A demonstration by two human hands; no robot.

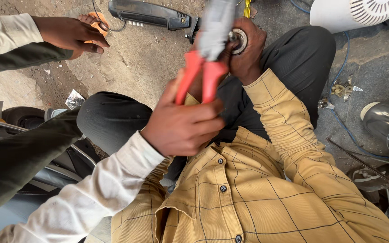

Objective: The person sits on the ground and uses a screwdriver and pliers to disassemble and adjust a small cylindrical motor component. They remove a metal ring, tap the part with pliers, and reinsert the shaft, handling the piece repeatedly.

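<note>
One round metal part (239,40), small, stiff and probably greasy, sits enclosed in the right hand (248,49), fingers wrapped tight around its rim. One pair of pliers (203,76), two red handles, hard steel head, bites just beside that grip; a co-worker's hand (183,123) squeezes the handles below it. The left hand (198,87) barely shows behind them, its hold impossible to tell. One black handle piece (149,13) lies beyond.
</note>
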